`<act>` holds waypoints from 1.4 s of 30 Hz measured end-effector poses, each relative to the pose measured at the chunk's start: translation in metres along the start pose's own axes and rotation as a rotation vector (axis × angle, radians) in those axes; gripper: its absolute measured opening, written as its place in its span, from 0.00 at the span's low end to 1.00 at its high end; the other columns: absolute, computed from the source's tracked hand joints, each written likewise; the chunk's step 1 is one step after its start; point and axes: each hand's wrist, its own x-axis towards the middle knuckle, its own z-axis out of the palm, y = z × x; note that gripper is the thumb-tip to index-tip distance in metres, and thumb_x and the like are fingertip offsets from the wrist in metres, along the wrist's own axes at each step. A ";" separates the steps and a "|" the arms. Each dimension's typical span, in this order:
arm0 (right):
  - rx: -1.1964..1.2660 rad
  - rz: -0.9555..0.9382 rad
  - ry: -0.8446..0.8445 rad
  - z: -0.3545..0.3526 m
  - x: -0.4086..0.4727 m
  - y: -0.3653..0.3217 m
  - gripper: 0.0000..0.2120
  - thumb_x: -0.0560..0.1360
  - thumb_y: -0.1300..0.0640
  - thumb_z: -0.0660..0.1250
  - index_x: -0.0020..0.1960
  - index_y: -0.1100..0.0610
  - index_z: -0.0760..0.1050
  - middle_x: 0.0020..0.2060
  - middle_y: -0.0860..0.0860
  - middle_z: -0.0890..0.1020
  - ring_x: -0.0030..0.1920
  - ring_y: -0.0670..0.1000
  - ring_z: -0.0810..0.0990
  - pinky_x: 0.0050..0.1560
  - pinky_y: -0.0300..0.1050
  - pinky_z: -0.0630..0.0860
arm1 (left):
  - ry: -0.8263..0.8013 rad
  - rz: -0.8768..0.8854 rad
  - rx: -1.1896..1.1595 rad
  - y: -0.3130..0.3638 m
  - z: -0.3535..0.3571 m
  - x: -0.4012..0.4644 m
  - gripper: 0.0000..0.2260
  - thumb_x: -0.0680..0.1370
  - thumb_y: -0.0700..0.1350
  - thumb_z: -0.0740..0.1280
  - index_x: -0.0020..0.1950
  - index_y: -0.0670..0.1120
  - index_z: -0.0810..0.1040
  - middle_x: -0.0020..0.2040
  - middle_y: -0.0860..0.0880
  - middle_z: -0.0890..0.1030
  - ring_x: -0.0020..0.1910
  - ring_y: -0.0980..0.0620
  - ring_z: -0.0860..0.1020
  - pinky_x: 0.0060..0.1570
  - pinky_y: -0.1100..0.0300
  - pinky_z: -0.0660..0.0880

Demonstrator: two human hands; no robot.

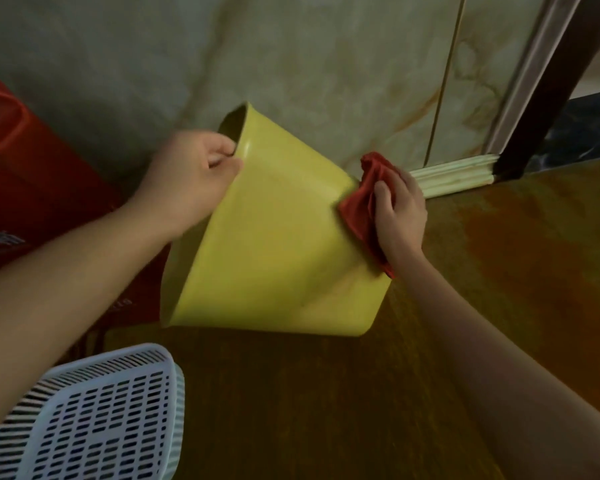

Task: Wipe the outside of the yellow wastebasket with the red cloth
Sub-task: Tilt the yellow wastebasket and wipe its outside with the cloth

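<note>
The yellow wastebasket (274, 244) is tipped on its side in the middle of the view, its open mouth turned toward the upper left and the wall. My left hand (191, 174) grips its rim, fingers curled over the edge. My right hand (400, 216) holds the bunched red cloth (364, 202) and presses it against the basket's outer wall at the right, near the bottom end. Part of the cloth is hidden under my fingers.
A white slotted plastic basket (94, 417) lies at the lower left. Something red (32, 181) stands at the left against the wall. Brown wooden floor (499, 271) spreads to the right, with a pale skirting board (454, 174) and a dark door frame (548, 98) beyond.
</note>
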 end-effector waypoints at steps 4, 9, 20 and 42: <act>-0.059 -0.147 -0.126 0.020 -0.078 0.050 0.26 0.75 0.40 0.51 0.72 0.44 0.58 0.75 0.52 0.56 0.75 0.55 0.53 0.74 0.56 0.50 | -0.074 -0.307 -0.163 -0.017 -0.012 0.028 0.05 0.76 0.40 0.62 0.46 0.45 0.78 0.48 0.40 0.79 0.47 0.46 0.76 0.41 0.59 0.74; 0.106 0.041 -0.062 0.049 -0.090 0.057 0.26 0.75 0.40 0.51 0.71 0.44 0.59 0.75 0.54 0.58 0.74 0.55 0.56 0.72 0.59 0.57 | -0.545 -0.393 -0.086 -0.048 -0.040 -0.025 0.26 0.75 0.36 0.62 0.65 0.61 0.62 0.47 0.48 0.85 0.40 0.56 0.83 0.28 0.69 0.75; -0.041 -0.498 -0.179 0.099 -0.043 -0.119 0.25 0.73 0.39 0.55 0.70 0.39 0.60 0.75 0.51 0.59 0.75 0.55 0.53 0.68 0.66 0.52 | -0.583 -0.319 -0.216 -0.032 -0.027 0.004 0.28 0.76 0.33 0.59 0.63 0.66 0.66 0.46 0.33 0.82 0.37 0.42 0.83 0.30 0.58 0.78; -0.127 -0.003 -0.290 0.064 -0.038 -0.015 0.21 0.75 0.41 0.55 0.68 0.40 0.65 0.73 0.50 0.62 0.73 0.54 0.58 0.70 0.67 0.53 | -0.314 -0.235 0.114 -0.056 -0.022 -0.082 0.20 0.69 0.43 0.72 0.55 0.60 0.72 0.49 0.57 0.80 0.51 0.64 0.78 0.44 0.72 0.72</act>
